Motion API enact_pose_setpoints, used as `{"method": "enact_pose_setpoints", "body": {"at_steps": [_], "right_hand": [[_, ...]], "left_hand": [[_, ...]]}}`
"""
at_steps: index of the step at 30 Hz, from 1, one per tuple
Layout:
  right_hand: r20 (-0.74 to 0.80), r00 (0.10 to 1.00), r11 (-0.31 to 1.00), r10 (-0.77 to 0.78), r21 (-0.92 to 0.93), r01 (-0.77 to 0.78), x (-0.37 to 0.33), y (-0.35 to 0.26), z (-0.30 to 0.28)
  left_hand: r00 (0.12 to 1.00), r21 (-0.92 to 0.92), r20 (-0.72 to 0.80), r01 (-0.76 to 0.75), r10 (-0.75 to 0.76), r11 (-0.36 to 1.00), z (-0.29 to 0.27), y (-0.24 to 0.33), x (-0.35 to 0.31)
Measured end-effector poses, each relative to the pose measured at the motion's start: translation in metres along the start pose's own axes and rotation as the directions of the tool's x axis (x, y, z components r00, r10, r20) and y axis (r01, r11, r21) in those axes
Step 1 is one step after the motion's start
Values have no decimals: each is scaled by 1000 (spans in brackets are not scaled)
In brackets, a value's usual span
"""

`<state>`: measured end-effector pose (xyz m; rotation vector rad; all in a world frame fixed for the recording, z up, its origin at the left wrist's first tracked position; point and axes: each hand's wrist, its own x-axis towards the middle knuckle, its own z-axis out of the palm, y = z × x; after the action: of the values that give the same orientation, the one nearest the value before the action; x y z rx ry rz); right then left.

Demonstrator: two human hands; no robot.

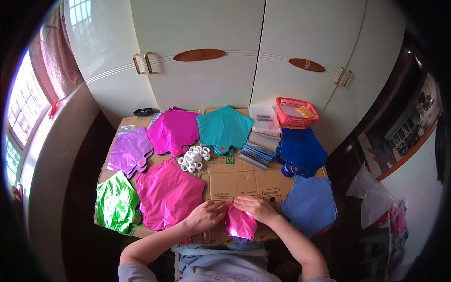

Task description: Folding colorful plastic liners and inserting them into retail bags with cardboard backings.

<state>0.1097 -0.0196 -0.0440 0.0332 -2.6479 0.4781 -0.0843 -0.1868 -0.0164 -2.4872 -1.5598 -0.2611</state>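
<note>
Close in front of me lies a small folded pink foil balloon (241, 223), with a round blue part showing at its near edge. My left hand (207, 216) is at its upper left corner, fingers closed on the foil edge. At its upper right, my right hand (256, 208) has its fingers curled over the top edge. My fingertips are partly hidden. Left of my hands lies a stack of large flat pink foil balloons (169, 193), wide and angular, under my left forearm.
Cardboard (235, 183) covers the table. Around it lie green (116, 202), lilac (129, 149), magenta (174, 131), teal (225, 128), dark blue (303, 151) and pale blue (310, 204) foil stacks. White rings (192, 159), clear sleeves (257, 152) and a red basket (293, 121) are farther back.
</note>
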Motion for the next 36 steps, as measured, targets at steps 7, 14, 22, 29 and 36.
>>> {"method": "enact_pose_setpoints", "body": {"at_steps": [7, 14, 22, 29, 36], "right_hand": [[43, 998, 998, -39, -41, 40, 0, 4, 0], [155, 987, 992, -30, -115, 48, -1, 6, -6], [-115, 954, 960, 277, 65, -271, 3, 15, 5], [-55, 886, 879, 461, 167, -447, 10, 21, 7], [22, 741, 740, 671, 46, -671, 22, 12, 5]], "left_hand": [[994, -16, 96, 62, -60, 998, 1, 7, -16], [989, -43, 123, 88, -83, 995, -3, 10, -16], [988, -8, 138, 70, -68, 998, -3, 11, -15], [989, 12, 135, 66, -67, 998, 0, 10, -17], [989, -3, 131, 71, -70, 997, 0, 10, -18]]}}
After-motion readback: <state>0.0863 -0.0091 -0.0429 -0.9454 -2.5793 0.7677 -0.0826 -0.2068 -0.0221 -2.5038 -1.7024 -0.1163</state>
